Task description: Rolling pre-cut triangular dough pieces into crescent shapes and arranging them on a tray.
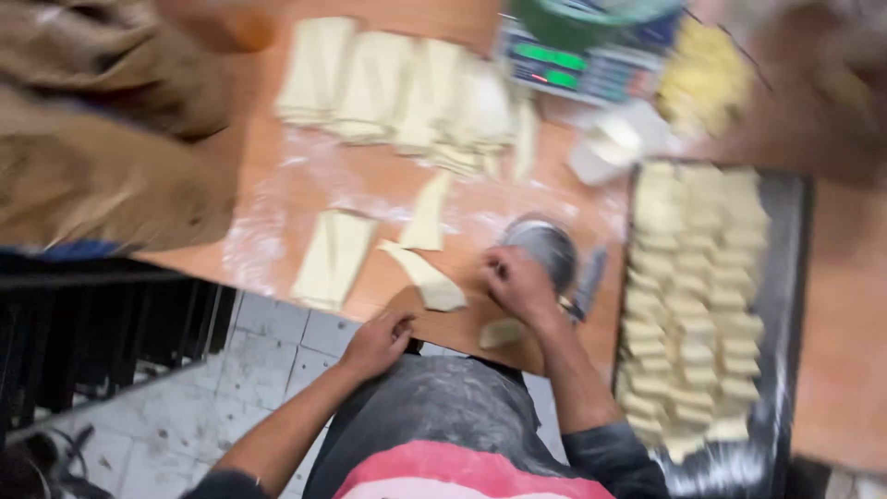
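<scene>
Right now the person's right hand [517, 282] is curled shut on the table edge, beside a round grey metal tool [545, 245]; the blur hides whether the fingers hold anything. The left hand [377, 342] rests on the edge of the brown wooden table [370, 176], fingers bent, holding nothing that shows. Between the hands lies a pale dough triangle [427, 277], and a small dough bit [501, 333] sits by the right wrist. Further out are stacks of cut dough [407, 92], then a dark baking tray [790, 277] full of rolled dough pieces [698, 296]. Rolling goes best with soft, even pushes and floury fingers.
</scene>
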